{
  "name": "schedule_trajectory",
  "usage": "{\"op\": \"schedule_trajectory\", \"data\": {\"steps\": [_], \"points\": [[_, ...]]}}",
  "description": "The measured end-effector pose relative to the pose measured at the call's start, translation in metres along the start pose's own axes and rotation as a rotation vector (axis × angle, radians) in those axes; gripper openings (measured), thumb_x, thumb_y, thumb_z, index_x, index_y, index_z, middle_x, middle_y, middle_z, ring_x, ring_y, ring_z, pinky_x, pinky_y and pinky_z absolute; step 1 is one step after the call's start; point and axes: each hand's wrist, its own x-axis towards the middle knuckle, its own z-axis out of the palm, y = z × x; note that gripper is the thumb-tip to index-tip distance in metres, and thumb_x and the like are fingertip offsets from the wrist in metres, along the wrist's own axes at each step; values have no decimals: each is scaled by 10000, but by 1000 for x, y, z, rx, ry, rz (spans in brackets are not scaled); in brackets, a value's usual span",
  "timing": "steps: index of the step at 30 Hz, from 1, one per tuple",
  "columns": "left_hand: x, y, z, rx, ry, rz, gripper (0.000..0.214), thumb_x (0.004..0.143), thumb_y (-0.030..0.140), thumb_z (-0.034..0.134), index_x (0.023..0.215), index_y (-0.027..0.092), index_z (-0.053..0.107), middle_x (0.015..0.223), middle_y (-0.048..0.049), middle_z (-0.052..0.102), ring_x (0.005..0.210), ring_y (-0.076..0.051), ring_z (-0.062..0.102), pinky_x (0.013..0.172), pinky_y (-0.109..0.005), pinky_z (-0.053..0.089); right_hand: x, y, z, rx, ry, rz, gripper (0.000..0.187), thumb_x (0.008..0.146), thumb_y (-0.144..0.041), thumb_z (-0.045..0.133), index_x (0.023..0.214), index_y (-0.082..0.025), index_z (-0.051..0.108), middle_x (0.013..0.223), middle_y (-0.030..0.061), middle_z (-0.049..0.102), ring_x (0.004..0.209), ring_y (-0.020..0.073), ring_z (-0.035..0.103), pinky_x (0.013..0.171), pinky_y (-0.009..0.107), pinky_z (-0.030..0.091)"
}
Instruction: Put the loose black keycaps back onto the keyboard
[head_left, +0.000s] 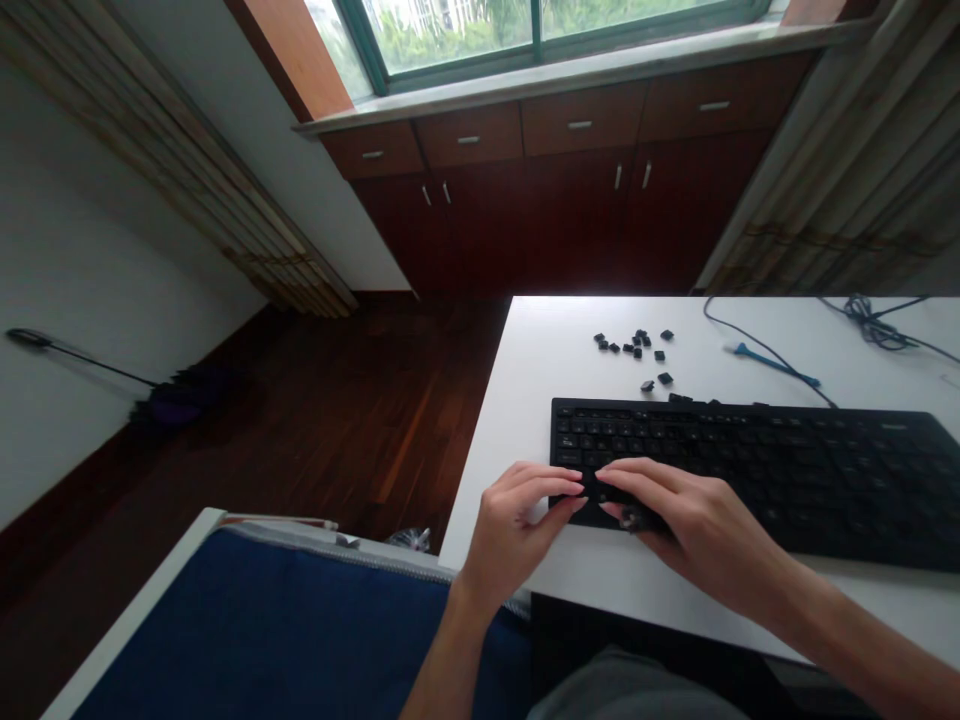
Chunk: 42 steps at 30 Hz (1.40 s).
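A black keyboard (810, 480) lies on the white table, and some spots in its upper left part look uneven. At its lower left corner is my left hand (521, 510), thumb and fingertips pinched close together over the edge keys. Whatever lies between those fingertips is too small to make out. Just to the right, my right hand (675, 510) curls over the bottom row. A dark object (637, 518) with a shiny spot shows under its fingers; its kind is not clear. Several loose black keycaps (637, 352) are scattered on the table beyond the keyboard.
A thin blue tool (772, 362) with a pale tip lies behind the keyboard, beside its cable (716, 315). Another bundled black cable (877, 325) sits at the far right. The white table (502, 440) ends left of the keyboard, and a dark blue padded surface (300, 620) adjoins below.
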Motion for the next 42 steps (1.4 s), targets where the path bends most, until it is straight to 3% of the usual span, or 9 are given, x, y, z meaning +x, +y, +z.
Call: {"op": "schedule_trajectory", "data": {"steps": [4,14,27,32,36,42], "points": [[1,1,1,-17,-11,23,178,839,142,740,983,245,754,1041,-17,764,948,-160,685,869,-323,564,-5,-9,12,-27,70,-16,523,875,-43,553,1371,-206,529,1342,90,632,1167,223,634,977,354,534],[0,1,-2,-58,-91,88,209,855,118,715,1017,245,746,1049,-14,769,945,-157,692,863,-321,566,-10,-14,14,58,99,-43,493,873,-27,565,1327,-221,560,1261,72,675,1098,203,656,934,335,542],[-3,5,2,60,-179,280,251,867,131,703,1092,242,697,1105,-29,758,954,-170,682,873,-334,543,-13,-16,-8,237,54,5,262,944,-175,584,1182,-263,651,1114,46,719,959,175,696,835,286,564],[-6,9,7,277,-131,311,266,865,251,726,1128,248,683,1192,-46,719,1096,-211,630,960,-385,524,-19,-3,-11,145,50,-16,304,913,-124,570,1173,-254,662,1125,56,727,977,197,708,822,295,582],[-19,18,19,500,-116,252,525,838,471,717,1280,204,620,1412,-137,552,1285,-288,501,1071,-463,467,-26,7,-8,15,98,16,290,912,-120,571,1162,-239,658,1155,59,718,990,202,708,861,320,580],[-37,27,42,676,-41,145,499,893,422,654,1344,221,587,1440,-146,501,1218,-323,506,1020,-505,460,-29,10,-5,-104,156,39,359,875,-59,536,1178,-212,650,1189,79,710,1037,226,700,906,366,571]]}}
